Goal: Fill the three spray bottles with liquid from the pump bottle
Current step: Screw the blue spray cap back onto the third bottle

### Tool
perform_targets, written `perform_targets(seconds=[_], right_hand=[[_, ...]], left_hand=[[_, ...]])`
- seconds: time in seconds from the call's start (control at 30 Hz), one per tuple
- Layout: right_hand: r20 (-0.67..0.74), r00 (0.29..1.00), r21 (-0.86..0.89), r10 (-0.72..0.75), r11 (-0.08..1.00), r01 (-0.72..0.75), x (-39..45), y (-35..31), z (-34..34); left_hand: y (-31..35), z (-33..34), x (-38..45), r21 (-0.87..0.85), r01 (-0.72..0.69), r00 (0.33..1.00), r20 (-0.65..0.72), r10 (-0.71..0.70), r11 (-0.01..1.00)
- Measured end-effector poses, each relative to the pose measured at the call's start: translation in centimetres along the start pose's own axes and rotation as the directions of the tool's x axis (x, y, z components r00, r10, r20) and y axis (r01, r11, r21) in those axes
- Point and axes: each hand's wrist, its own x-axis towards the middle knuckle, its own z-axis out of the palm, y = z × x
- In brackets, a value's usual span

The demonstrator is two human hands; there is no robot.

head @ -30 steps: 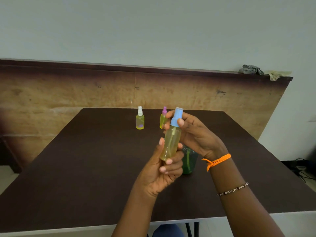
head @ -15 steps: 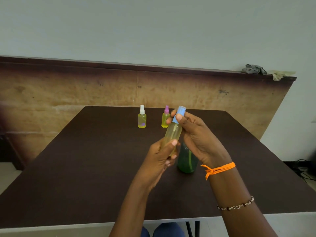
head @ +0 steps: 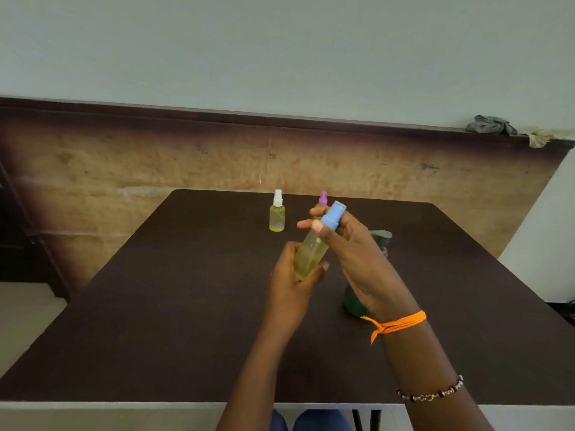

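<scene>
Where the dark brown surface [head: 155, 306] carries the items, the holdings read as follows. One tall spray bottle [head: 311, 253], clear, filled with pale yellow liquid, tilted with its top leaning right and away, held above the surface between both hands. Left hand [head: 292, 284]: fingers and thumb wrapped round the lower body of this bottle. Right hand [head: 351, 256]: thumb and fingers pinching the bottle's blue spray cap [head: 333, 214]. One small spray bottle with white top [head: 277, 211], upright near the far edge, yellow liquid inside. One small spray bottle with pink top [head: 323, 199], upright just right of the white-topped one, mostly hidden behind the right hand's fingers. One dark green pump bottle [head: 353, 301], standing on the surface behind the right hand and wrist, its pump head [head: 381, 236] showing past the knuckles. Right wrist: orange band [head: 395, 323]; beaded bracelet [head: 432, 393] further down the forearm.
</scene>
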Motion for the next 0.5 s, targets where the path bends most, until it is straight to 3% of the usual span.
perform_targets(seconds=[0.17, 0.33, 0.5], right_hand=[[0.025, 0.994, 0.001, 0.110, 0.994, -0.110, 1.6, 2.9, 3.0], [-0.007, 0.999, -0.137, 0.052, 0.989, -0.053, 5.5, 5.8, 5.1], [-0.092, 0.995, -0.218, 0.026, 0.975, -0.046, 9.7, 9.8, 7.2]], left_hand=[[-1.6, -3.0, 1.9, 0.098, 0.010, 0.998, -0.065, -0.004, 0.995], [-3.8, -6.5, 5.0, 0.212, 0.027, 0.999, 0.014, -0.031, 0.977], [-6.5, -9.9, 9.0, 0.321, 0.072, 0.997, -0.035, -0.064, 0.944]])
